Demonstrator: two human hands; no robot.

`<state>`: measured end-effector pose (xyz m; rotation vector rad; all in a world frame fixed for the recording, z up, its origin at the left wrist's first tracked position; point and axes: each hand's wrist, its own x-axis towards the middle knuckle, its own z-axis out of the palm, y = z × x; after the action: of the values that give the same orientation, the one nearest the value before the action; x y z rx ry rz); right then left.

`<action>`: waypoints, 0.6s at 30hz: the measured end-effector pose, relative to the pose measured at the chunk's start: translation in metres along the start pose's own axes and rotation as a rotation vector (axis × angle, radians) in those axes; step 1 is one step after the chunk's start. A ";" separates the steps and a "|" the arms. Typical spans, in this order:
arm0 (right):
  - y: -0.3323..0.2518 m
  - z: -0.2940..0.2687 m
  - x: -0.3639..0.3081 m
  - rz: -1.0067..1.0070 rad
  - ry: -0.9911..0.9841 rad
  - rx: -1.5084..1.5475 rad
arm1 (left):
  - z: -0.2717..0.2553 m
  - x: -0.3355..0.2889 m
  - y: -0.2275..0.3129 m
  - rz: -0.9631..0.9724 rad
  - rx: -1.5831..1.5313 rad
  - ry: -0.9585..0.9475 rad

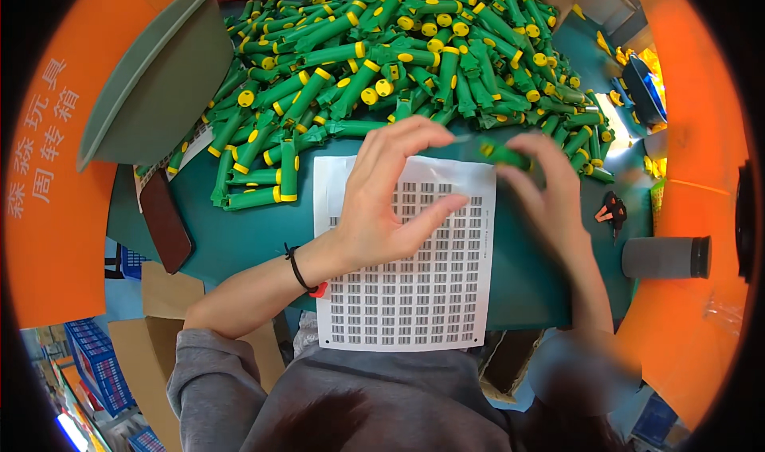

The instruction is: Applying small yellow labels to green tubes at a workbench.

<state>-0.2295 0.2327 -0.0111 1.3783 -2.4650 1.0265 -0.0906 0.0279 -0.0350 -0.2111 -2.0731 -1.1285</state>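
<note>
My left hand [390, 193] hovers over a white sheet [402, 293] of small grey printed rectangles set in rows. Its thumb and index finger are spread apart. A small pale, blurred bit shows by the index fingertip; I cannot make out what it is. To the right of the sheet's upper edge, my right hand [550, 177] has its thumb and fingers closed on a green tube [504, 154] with yellow marks, smeared by motion. Beyond both hands lies a big heap of green tubes [335, 54] with yellow ends.
A grey-green basin [159, 86] leans at the left beside a dark brown flat case [166, 223]. On the right are a grey cup [665, 258] with a black lid and a small dark-and-red object [612, 211]. Orange boxes [56, 173] flank the green table [239, 241].
</note>
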 end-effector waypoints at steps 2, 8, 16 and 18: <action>-0.025 0.008 -0.005 -0.248 -0.026 0.033 | -0.003 0.003 0.012 -0.074 -0.175 -0.001; -0.045 0.022 -0.019 -0.129 -0.018 0.435 | -0.005 -0.006 0.013 -0.312 -0.436 -0.119; -0.039 0.026 -0.031 0.263 -0.084 1.001 | -0.017 0.007 0.020 -0.206 -0.219 -0.058; -0.040 0.028 -0.031 0.221 -0.085 0.973 | -0.018 0.008 0.023 -0.228 -0.262 -0.196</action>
<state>-0.1746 0.2232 -0.0256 1.3285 -2.2483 2.4655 -0.0759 0.0259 -0.0082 -0.2236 -2.1552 -1.5755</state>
